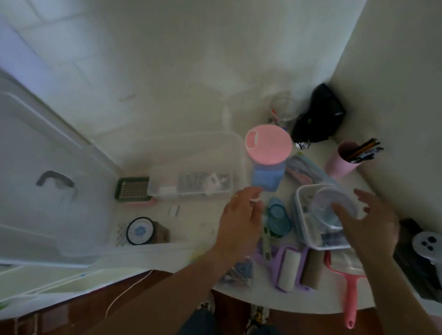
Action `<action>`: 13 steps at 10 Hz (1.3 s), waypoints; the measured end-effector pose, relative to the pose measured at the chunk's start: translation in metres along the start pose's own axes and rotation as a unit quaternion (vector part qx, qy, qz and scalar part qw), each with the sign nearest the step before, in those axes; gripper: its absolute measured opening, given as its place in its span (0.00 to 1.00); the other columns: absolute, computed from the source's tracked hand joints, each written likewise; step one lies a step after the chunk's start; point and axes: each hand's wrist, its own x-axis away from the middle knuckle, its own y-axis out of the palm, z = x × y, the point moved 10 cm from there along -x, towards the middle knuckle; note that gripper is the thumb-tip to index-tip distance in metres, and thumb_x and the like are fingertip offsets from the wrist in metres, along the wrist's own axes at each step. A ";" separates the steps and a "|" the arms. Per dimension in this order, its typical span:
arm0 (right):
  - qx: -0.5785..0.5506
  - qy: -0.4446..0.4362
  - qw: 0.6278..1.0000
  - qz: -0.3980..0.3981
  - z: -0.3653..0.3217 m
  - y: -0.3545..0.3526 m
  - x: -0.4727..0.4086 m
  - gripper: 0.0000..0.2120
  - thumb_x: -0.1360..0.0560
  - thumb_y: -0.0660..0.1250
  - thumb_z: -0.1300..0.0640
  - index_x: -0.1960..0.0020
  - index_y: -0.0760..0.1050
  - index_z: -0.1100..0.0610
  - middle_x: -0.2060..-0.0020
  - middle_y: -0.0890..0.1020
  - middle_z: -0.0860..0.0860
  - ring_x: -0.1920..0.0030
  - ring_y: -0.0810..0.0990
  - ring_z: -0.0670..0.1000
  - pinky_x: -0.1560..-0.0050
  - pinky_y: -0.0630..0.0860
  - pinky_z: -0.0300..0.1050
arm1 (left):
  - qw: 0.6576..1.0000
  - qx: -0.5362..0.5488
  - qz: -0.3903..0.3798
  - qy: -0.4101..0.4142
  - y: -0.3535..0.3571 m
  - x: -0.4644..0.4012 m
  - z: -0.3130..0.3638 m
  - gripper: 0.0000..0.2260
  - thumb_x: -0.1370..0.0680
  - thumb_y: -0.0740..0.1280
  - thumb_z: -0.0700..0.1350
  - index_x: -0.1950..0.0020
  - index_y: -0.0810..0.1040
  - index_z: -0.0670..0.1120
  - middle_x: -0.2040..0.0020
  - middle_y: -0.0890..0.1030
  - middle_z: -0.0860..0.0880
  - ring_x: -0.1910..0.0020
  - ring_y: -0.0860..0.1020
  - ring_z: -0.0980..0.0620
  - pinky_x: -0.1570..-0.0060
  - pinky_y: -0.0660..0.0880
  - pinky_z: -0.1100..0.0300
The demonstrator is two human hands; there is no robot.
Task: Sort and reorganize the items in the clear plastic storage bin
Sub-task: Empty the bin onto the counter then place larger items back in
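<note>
Knees and both forearms sit nearest the camera, arms reaching out over a white table (227,292) crowded with bin contents. Step in hand, as I read it: mid-sort, items pulled out of the large clear storage bin (134,243) at left, its lid (22,161) propped up beside it. Bin is still partly loaded: a smaller clear organiser box (194,172) far in it, a green grid tray (132,190) and a round black-rimmed dial (139,231) near its front wall. Right hand (367,228) is on a round clear lidded container (331,207) that sits over a rectangular clear box (315,222) on the table; fingers spread, thumb side against the container rim. Motion blur, so I cannot tell whether it is actually gripping or just making contact. Left hand (242,214) has fingers loosely extended, nothing in it, fingertips just below a blue cup with a pink lid (268,156); touching or just short, cannot tell. Near side of the table: purple lint roller (288,266), pink handled brush (349,289), teal tape dispenser (278,218). Next move likely calls for a firm two-sided hold on the round container, lifting straight up to clear the box under it, then picking a slot in the bin. Risk: the tall blue cup tips if the left hand nudges it.
</note>
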 end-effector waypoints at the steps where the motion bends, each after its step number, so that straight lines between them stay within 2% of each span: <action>1: 0.058 0.011 0.997 -0.044 -0.010 0.011 0.002 0.20 0.31 0.71 0.40 0.44 0.81 0.50 0.45 0.81 0.56 0.49 0.81 0.61 0.50 0.80 0.56 | 0.996 -0.062 -0.004 0.061 -0.006 -0.001 0.000 0.14 0.19 0.62 0.40 0.35 0.76 0.47 0.38 0.77 0.46 0.46 0.79 0.46 0.45 0.77 0.48; 2: 0.054 0.010 0.998 -0.041 -0.024 0.004 0.008 0.13 0.29 0.74 0.51 0.46 0.82 0.54 0.44 0.81 0.60 0.48 0.80 0.64 0.46 0.78 0.60 | 0.992 -0.046 -0.017 0.116 -0.004 0.009 0.013 0.14 0.20 0.61 0.39 0.36 0.76 0.43 0.37 0.74 0.44 0.44 0.78 0.43 0.45 0.77 0.50; 3: 0.069 -0.007 0.997 -0.032 -0.023 0.005 0.004 0.15 0.30 0.76 0.54 0.44 0.80 0.54 0.47 0.82 0.62 0.49 0.81 0.64 0.44 0.77 0.61 | 0.996 -0.023 -0.008 0.085 -0.013 0.010 0.004 0.14 0.19 0.61 0.42 0.34 0.75 0.47 0.35 0.71 0.47 0.39 0.75 0.47 0.39 0.74 0.54; 4: 0.067 0.018 0.997 -0.044 -0.005 0.013 -0.005 0.21 0.30 0.75 0.51 0.39 0.73 0.45 0.47 0.83 0.52 0.43 0.79 0.62 0.40 0.75 0.64 | 0.998 -0.032 -0.011 0.053 -0.026 0.006 -0.014 0.15 0.19 0.62 0.43 0.32 0.74 0.47 0.34 0.72 0.47 0.36 0.73 0.46 0.34 0.71 0.52; 5: 0.071 -0.001 0.995 -0.069 0.003 0.026 -0.017 0.20 0.28 0.71 0.55 0.38 0.72 0.46 0.46 0.82 0.53 0.43 0.79 0.62 0.38 0.74 0.65 | 0.999 -0.045 -0.017 0.012 -0.049 -0.002 -0.035 0.17 0.18 0.63 0.43 0.30 0.73 0.48 0.32 0.72 0.47 0.34 0.72 0.46 0.32 0.69 0.50; 6: 0.125 -0.025 0.989 -0.080 -0.005 0.027 -0.023 0.23 0.29 0.72 0.54 0.35 0.75 0.51 0.43 0.81 0.61 0.48 0.82 0.63 0.44 0.78 0.64 | 0.997 -0.065 -0.017 -0.028 -0.071 -0.012 -0.060 0.17 0.18 0.63 0.42 0.29 0.72 0.47 0.31 0.71 0.44 0.31 0.69 0.44 0.30 0.66 0.51; 7: 0.177 -0.070 0.976 -0.102 -0.040 0.014 -0.009 0.22 0.27 0.71 0.54 0.34 0.76 0.54 0.41 0.79 0.61 0.43 0.78 0.64 0.41 0.75 0.63 | 0.996 -0.062 -0.030 -0.063 -0.078 -0.016 -0.077 0.17 0.18 0.63 0.43 0.28 0.71 0.47 0.31 0.71 0.44 0.30 0.68 0.44 0.30 0.65 0.51; 8: 0.198 -0.095 0.972 -0.088 -0.042 0.012 -0.004 0.21 0.26 0.71 0.59 0.33 0.76 0.56 0.43 0.80 0.61 0.43 0.77 0.65 0.43 0.73 0.62 | 0.994 -0.039 -0.048 -0.090 -0.074 -0.016 -0.084 0.17 0.18 0.62 0.45 0.28 0.70 0.49 0.31 0.71 0.44 0.30 0.68 0.44 0.30 0.66 0.50; 9: 0.220 -0.115 0.963 -0.105 -0.022 0.021 -0.021 0.22 0.27 0.68 0.38 0.35 0.77 0.43 0.43 0.81 0.57 0.47 0.80 0.61 0.45 0.77 0.58 | 0.994 -0.037 -0.054 -0.083 -0.067 -0.018 -0.085 0.16 0.18 0.63 0.45 0.29 0.71 0.48 0.33 0.72 0.44 0.32 0.70 0.44 0.30 0.67 0.50; 10: 0.156 -0.153 0.972 -0.089 -0.057 0.005 -0.006 0.19 0.30 0.69 0.50 0.44 0.83 0.61 0.52 0.82 0.65 0.55 0.82 0.66 0.51 0.78 0.58 | 0.996 -0.041 -0.049 -0.061 -0.060 -0.025 -0.085 0.16 0.19 0.65 0.43 0.31 0.74 0.46 0.35 0.75 0.41 0.34 0.73 0.42 0.32 0.69 0.49; 11: 0.088 -0.090 0.987 -0.100 -0.057 -0.001 -0.006 0.36 0.38 0.61 0.39 0.39 0.80 0.60 0.45 0.82 0.62 0.48 0.82 0.62 0.45 0.74 0.50 | 0.997 -0.042 -0.048 -0.042 -0.051 -0.032 -0.078 0.15 0.20 0.66 0.42 0.32 0.75 0.45 0.37 0.77 0.41 0.37 0.76 0.41 0.34 0.70 0.48; 12: 0.084 -0.038 0.986 -0.138 -0.049 0.001 -0.015 0.29 0.36 0.73 0.49 0.36 0.79 0.57 0.43 0.80 0.58 0.45 0.80 0.59 0.48 0.71 0.45 | 0.997 -0.035 -0.059 -0.034 -0.040 -0.039 -0.067 0.15 0.19 0.66 0.43 0.32 0.75 0.48 0.36 0.77 0.44 0.37 0.76 0.43 0.34 0.71 0.47; 13: 0.102 -0.058 0.985 -0.128 -0.055 0.002 -0.019 0.25 0.32 0.77 0.61 0.36 0.78 0.55 0.46 0.76 0.57 0.48 0.77 0.58 0.49 0.69 0.44 | 0.996 -0.030 -0.078 -0.031 -0.030 -0.042 -0.058 0.16 0.19 0.65 0.45 0.31 0.74 0.50 0.35 0.76 0.46 0.35 0.74 0.46 0.33 0.70 0.48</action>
